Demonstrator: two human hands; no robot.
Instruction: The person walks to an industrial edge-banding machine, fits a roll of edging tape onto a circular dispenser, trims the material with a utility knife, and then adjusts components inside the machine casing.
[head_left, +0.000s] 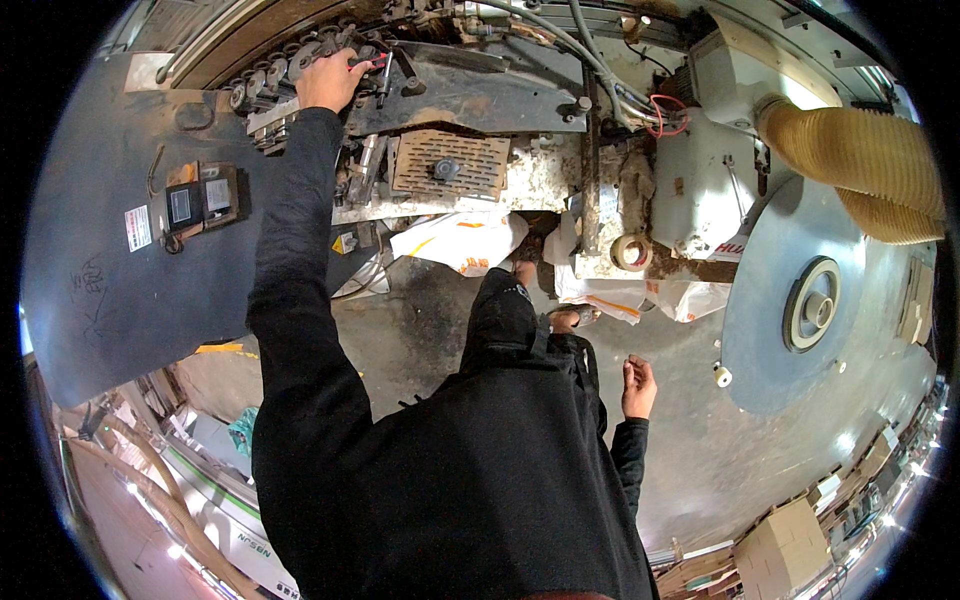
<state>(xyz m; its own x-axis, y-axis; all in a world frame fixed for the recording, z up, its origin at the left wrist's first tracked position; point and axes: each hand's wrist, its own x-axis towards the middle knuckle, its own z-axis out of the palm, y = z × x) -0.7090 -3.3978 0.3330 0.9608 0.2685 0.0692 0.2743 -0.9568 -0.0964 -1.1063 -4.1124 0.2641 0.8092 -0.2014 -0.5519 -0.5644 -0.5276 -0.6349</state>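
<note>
My left arm, in a black sleeve, reaches up to a machine at the far side. There my left hand (328, 80) is closed at a small red-and-black piece (378, 62), whose kind I cannot make out. Beside and under the hand runs a row of round metal parts (262, 88). A dark metal plate (465, 95) lies to the right of the hand. My right hand (640, 388) hangs low over the floor with its fingers curled in; whether anything is in them cannot be seen.
A dark sheet table (110, 290) at the left carries a boxed device (207, 201). A slotted plate (450, 165) lies on the machine bed. White bags (465, 242) sit below. To the right are a large grey disc (760, 330), a ribbed yellowish hose (850, 150) and cardboard boxes (782, 550).
</note>
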